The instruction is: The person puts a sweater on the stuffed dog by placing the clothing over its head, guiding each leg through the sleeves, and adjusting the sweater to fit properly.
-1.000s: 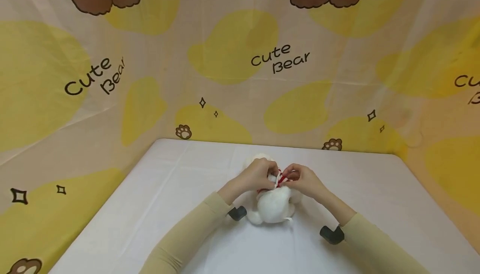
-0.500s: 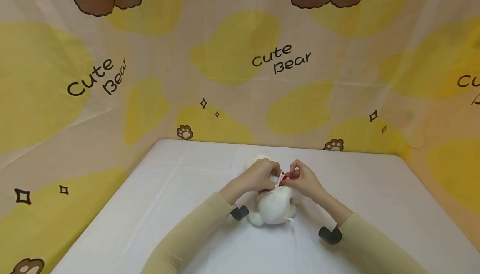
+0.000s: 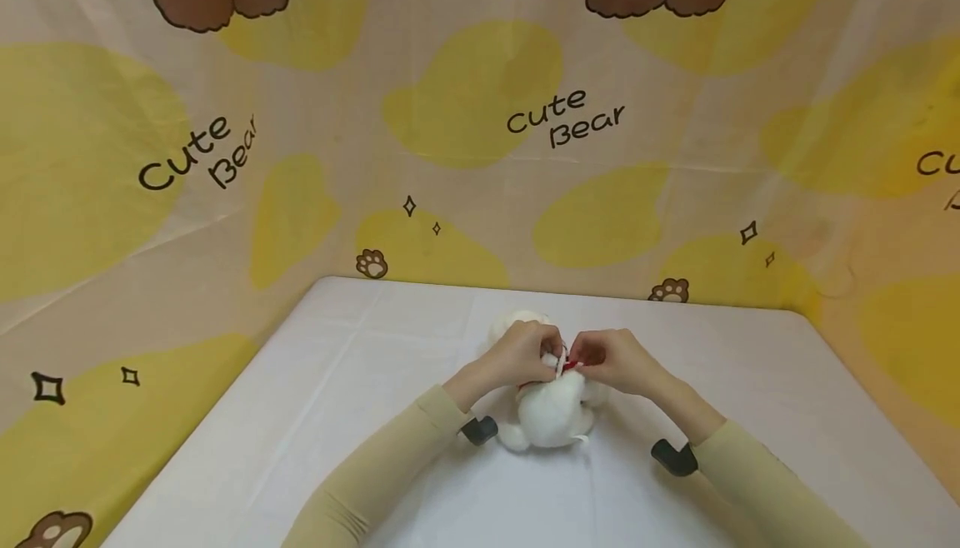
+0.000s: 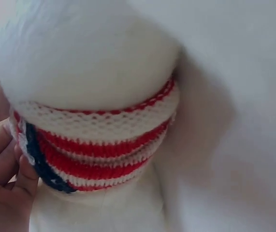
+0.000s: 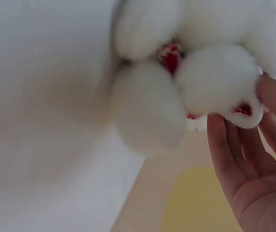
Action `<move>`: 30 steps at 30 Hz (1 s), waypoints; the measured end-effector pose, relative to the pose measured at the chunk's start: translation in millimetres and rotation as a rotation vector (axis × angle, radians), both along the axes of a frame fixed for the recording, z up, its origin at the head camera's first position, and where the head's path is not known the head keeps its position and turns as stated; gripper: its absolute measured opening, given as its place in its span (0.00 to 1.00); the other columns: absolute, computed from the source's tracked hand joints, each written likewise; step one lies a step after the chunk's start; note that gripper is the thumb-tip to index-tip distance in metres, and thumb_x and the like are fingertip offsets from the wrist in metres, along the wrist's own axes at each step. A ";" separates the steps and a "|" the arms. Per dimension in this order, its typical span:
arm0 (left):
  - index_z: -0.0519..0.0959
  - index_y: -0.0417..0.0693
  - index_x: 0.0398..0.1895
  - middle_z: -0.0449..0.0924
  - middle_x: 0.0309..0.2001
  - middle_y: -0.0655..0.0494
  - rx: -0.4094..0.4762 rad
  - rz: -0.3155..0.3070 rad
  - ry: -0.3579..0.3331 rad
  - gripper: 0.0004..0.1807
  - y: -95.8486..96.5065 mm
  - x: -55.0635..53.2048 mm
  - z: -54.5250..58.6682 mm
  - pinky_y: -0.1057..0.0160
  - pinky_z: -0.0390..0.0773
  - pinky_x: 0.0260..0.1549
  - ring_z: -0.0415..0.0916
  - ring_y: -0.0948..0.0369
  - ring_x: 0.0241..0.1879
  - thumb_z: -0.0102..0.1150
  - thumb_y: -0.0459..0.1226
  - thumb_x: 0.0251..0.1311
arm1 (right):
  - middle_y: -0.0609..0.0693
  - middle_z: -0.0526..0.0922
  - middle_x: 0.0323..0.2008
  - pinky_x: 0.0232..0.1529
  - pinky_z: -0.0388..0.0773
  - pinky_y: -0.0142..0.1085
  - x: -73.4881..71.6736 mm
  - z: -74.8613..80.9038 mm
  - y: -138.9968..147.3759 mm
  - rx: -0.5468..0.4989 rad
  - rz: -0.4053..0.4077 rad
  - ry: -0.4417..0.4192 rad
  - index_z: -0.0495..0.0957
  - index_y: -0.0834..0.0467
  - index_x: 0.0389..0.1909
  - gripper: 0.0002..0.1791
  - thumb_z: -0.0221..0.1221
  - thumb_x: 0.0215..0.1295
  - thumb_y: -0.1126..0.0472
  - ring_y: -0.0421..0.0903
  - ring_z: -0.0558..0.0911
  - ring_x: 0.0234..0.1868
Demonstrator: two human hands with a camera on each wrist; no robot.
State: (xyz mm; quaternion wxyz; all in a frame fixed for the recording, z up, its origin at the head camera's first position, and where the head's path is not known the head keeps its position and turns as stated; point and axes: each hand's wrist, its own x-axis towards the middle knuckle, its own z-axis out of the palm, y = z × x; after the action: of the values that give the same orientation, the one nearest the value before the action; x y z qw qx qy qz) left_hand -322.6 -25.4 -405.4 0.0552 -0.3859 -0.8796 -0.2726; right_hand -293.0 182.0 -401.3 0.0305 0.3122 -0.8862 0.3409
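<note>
A white plush toy lies on the table between both hands. Around it runs a knitted scarf with red, white and navy stripes. My left hand pinches the scarf's edge between thumb and fingers; in the left wrist view those fingertips meet the navy band. From the other side, my right hand pinches a red-and-white bit of the scarf, close to the left fingertips. In the right wrist view, the right fingers curl beside a small white part of the toy with a red patch; the pinched bit is hidden there.
The toy rests on a white-covered table. Behind it hangs a yellow and beige cloth with bear prints. Black wrist mounts stick out below both beige sleeves.
The right fingers lift slightly, then come down again on the scarf's red part, and the right wrist has shifted a little to the right. The left hand holds nearly the same place.
</note>
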 end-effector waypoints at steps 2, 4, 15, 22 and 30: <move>0.77 0.51 0.26 0.78 0.24 0.62 0.031 0.005 -0.013 0.12 -1.2 -0.6 -2.2 0.77 0.67 0.24 0.68 0.71 0.25 0.68 0.31 0.35 | 0.41 0.80 0.24 0.31 0.75 0.28 0.2 4.3 1.8 0.041 0.010 -0.009 0.79 0.52 0.28 0.07 0.67 0.52 0.66 0.35 0.75 0.26; 0.77 0.50 0.26 0.79 0.24 0.60 0.057 0.018 -0.021 0.12 -3.2 -0.3 -3.6 0.76 0.68 0.24 0.69 0.71 0.25 0.68 0.31 0.35 | 0.41 0.79 0.23 0.29 0.74 0.28 0.7 6.8 4.6 0.068 0.020 -0.034 0.79 0.52 0.27 0.07 0.67 0.52 0.66 0.36 0.73 0.26; 0.76 0.52 0.25 0.74 0.22 0.63 0.173 0.071 -0.052 0.12 -8.1 1.4 -11.7 0.74 0.70 0.24 0.68 0.71 0.23 0.69 0.31 0.36 | 0.39 0.75 0.20 0.26 0.69 0.27 8.3 -2.1 18.1 0.104 0.009 -0.111 0.79 0.50 0.25 0.07 0.70 0.50 0.59 0.35 0.70 0.24; 0.76 0.50 0.26 0.76 0.22 0.59 0.171 0.074 -0.060 0.11 -6.4 4.4 -8.5 0.74 0.69 0.24 0.67 0.71 0.24 0.67 0.30 0.37 | 0.40 0.77 0.21 0.26 0.71 0.28 9.0 -7.7 17.5 0.085 -0.014 -0.095 0.78 0.52 0.25 0.08 0.70 0.50 0.60 0.34 0.71 0.23; 0.76 0.49 0.26 0.74 0.22 0.61 0.144 0.062 -0.070 0.11 -2.5 5.3 -5.4 0.75 0.69 0.23 0.67 0.70 0.23 0.67 0.29 0.38 | 0.43 0.82 0.27 0.33 0.77 0.31 11.0 8.6 8.9 0.112 -0.055 -0.034 0.78 0.54 0.29 0.09 0.64 0.58 0.54 0.40 0.81 0.32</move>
State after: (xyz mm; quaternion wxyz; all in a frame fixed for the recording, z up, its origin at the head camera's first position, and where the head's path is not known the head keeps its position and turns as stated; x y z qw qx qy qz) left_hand -317.3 -27.9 -410.8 0.0604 -0.3438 -0.8706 -0.3468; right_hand -282.0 190.9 -392.7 0.0071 0.2830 -0.9126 0.2951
